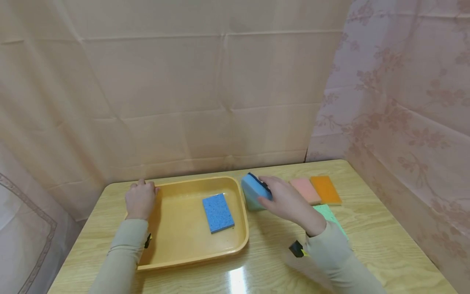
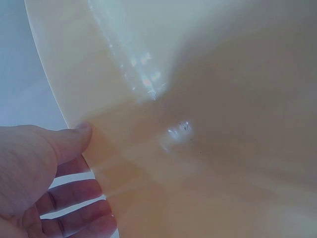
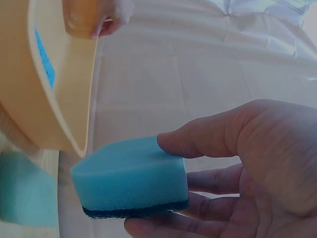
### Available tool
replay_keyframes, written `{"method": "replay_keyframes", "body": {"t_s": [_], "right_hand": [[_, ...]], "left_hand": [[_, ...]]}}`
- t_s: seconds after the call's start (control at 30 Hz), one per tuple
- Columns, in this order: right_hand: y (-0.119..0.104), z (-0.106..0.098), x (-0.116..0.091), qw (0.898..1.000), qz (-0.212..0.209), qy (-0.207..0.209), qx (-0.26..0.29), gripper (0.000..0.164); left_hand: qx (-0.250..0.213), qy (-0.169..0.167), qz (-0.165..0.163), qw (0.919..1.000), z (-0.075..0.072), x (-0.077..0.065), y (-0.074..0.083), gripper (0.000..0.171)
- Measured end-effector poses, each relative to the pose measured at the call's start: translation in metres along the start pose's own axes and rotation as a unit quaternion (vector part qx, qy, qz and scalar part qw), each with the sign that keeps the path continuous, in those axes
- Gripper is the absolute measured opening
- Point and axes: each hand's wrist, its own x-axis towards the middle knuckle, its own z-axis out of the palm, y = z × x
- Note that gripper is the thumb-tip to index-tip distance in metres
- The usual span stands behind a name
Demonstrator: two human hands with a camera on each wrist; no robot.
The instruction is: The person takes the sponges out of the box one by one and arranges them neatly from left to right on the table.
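My left hand [image 1: 140, 200] grips the left rim of a yellow plastic tray [image 1: 176, 245], thumb on the inside and fingers outside. A flat blue sponge [image 1: 218, 213] lies inside the tray, toward its right end. Just beyond the tray's right wall, my right hand [image 1: 284, 199] pinches a thick light-blue scrub sponge [image 3: 131, 171] between thumb and fingers. That sponge has a dark scouring layer, which faces the fingers. Below it on the table, a blue-green piece [image 3: 27, 191] shows near the tray.
To the right of the right hand lie a pink sponge [image 1: 305, 190], an orange sponge [image 1: 326, 190] and a light-green sponge [image 1: 332, 216], the last partly hidden by the right forearm. All stand on a wood-grain table [image 1: 382, 245]. Curtains [image 1: 205, 94] hang behind and at the sides.
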Motion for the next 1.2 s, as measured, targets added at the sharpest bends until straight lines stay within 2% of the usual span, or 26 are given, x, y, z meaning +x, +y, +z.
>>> {"method": "replay_keyframes", "body": {"t_s": [0.23,0.47,0.67,1.0,1.2], "right_hand": [[0.013,-0.004,-0.013,1.000,0.013,-0.006,-0.007,0.060],[0.028,-0.004,-0.026,0.999,-0.003,0.013,-0.032,0.057],[0.039,-0.003,-0.037,0.999,-0.014,0.024,-0.047,0.055],[0.060,0.000,-0.058,0.998,0.018,0.002,-0.055,0.055],[0.068,0.000,-0.070,0.997,0.037,-0.016,-0.061,0.058]], "left_hand": [[-0.008,-0.005,-0.003,0.9999,-0.003,0.000,0.001,0.025],[-0.009,-0.017,-0.010,0.9998,-0.007,-0.001,0.001,0.026],[-0.007,-0.005,-0.006,0.9999,-0.007,-0.003,-0.001,0.026],[-0.005,0.014,-0.005,0.9999,-0.009,-0.004,-0.001,0.026],[-0.004,0.014,-0.003,0.9999,-0.010,-0.005,0.001,0.026]]}}
